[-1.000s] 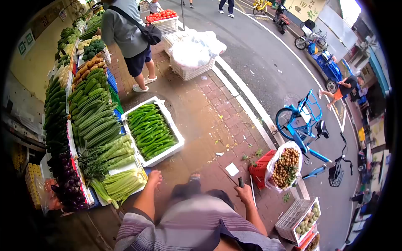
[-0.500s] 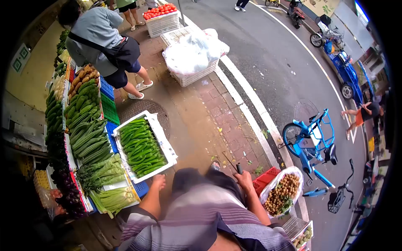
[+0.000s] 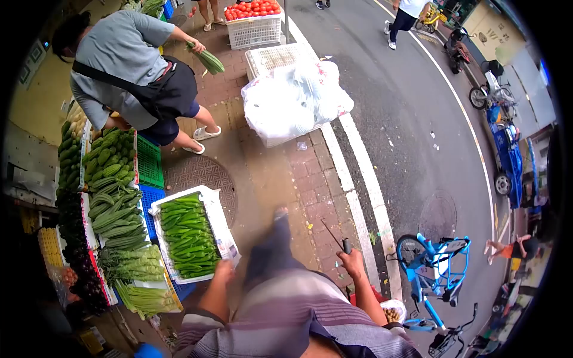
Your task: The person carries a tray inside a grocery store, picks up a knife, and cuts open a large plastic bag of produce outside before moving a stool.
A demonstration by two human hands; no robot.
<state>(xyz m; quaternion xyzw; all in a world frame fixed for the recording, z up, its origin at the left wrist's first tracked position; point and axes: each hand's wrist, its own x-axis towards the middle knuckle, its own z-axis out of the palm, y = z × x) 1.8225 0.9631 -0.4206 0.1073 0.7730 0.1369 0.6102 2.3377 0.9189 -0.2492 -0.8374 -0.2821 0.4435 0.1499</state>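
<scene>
My right hand (image 3: 351,262) is closed around the black handle (image 3: 347,244) of a thin, long tool whose slim dark shaft (image 3: 330,231) points forward over the brick paving; its exact kind does not show. My left hand (image 3: 224,271) hangs by the near right corner of a white foam tray (image 3: 231,238) of long green chili peppers (image 3: 190,238). The back of that hand hides most of its fingers, and I cannot tell whether it touches the tray.
At left, vegetable crates hold bitter melons (image 3: 107,156), ridged green gourds (image 3: 115,213) and celery (image 3: 145,298). A person (image 3: 128,65) ahead holds a green vegetable bundle (image 3: 208,60). White bags (image 3: 295,101) cover a crate near the curb; a blue bicycle (image 3: 439,268) stands on the road.
My view has moved forward along the paving. The person ahead has raised a green bundle in one hand. My left hand now overlaps the tray's near corner; the tool remains in my right.
</scene>
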